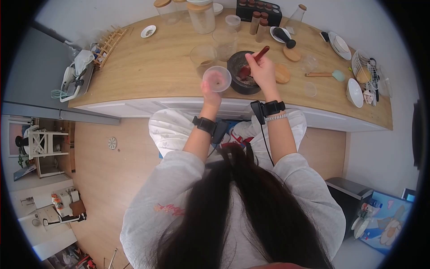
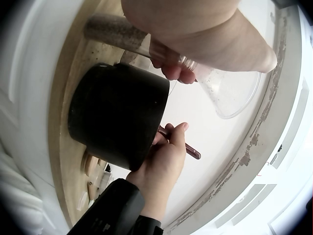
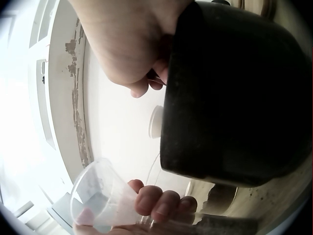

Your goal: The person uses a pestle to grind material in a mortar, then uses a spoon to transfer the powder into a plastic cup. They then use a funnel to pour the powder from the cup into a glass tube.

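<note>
My left hand [image 1: 210,96] holds a clear plastic funnel [image 1: 217,77] beside the mortar's left rim. In the left wrist view, its fingers wrap the funnel's narrow end, where it meets a glass tube [image 2: 115,32] with brown, grainy contents. The funnel's wide mouth [image 2: 232,93] faces up. My right hand [image 1: 264,74] grips the red-brown handle [image 1: 262,53] of a spoon over the black mortar [image 1: 237,87]. The spoon's reddish head [image 1: 244,71] is down inside, among ground bits. In both wrist views the mortar's wall hides its inside.
Two clear glasses [image 1: 203,58] stand behind the funnel. Right of the mortar lie a wooden lid [image 1: 282,73] and a turquoise spatula [image 1: 337,75]. A black pestle [image 1: 286,39] rests on a white dish. Spice tubes [image 1: 255,23], a corked flask [image 1: 295,20] and jars [image 1: 202,20] stand behind.
</note>
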Tool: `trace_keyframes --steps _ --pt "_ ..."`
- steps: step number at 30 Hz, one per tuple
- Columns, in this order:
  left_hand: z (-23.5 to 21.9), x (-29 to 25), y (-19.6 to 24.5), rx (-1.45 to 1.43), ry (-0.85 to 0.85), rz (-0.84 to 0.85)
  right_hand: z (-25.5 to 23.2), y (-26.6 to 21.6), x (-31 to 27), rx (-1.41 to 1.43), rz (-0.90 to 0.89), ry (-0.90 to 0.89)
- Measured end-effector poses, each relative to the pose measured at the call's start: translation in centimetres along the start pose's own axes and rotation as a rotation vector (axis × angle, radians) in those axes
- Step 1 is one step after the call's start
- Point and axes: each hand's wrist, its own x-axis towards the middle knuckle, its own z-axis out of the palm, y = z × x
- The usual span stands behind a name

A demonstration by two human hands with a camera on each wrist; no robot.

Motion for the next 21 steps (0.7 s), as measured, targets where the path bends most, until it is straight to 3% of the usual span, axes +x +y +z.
trace_keyframes --steps 21 --pt "0.0 0.1 0.0 -0.002 0.004 -0.002 -0.9 -0.9 0.2 0.307 0.084 0.055"
